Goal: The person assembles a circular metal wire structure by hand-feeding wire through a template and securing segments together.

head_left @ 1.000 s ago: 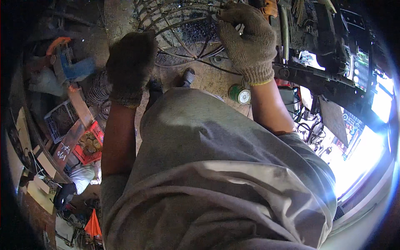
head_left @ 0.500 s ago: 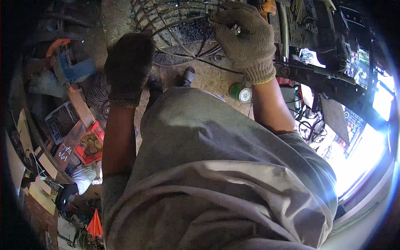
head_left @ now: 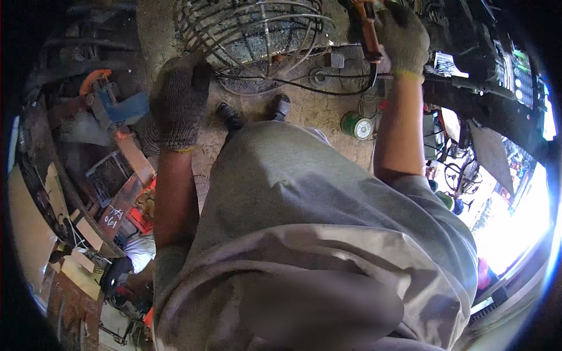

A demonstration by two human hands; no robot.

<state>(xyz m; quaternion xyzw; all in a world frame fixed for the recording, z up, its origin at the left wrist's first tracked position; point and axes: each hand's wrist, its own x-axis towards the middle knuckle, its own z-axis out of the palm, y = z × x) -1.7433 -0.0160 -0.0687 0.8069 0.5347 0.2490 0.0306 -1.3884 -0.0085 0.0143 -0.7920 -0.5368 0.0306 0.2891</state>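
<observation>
A round cage of bent metal rods (head_left: 264,35) stands at the top of the view, with its near rods curving toward me. My left hand (head_left: 180,102), in a dark knit glove, is closed at the cage's left edge, on a rod there; the fingertips are in shadow. At the upper right my gloved right hand (head_left: 405,41) is closed around an orange-handled welding electrode holder (head_left: 369,32). A black cable (head_left: 345,92) leaves the holder's lower end and loops left below the cage. Part of the right fingers is cut off by the upper edge.
A green round tin (head_left: 357,126) sits on the floor right of my feet (head_left: 281,107). To the left are a blue and orange metal tool (head_left: 120,105), a grey crate (head_left: 109,177) and a red basket (head_left: 139,217). Dark metal parts (head_left: 468,88) crowd the right side.
My right hand has left the cage's rods and moved right, taking hold of the orange electrode holder. My left hand stays at the cage's left edge. The view has shifted slightly.
</observation>
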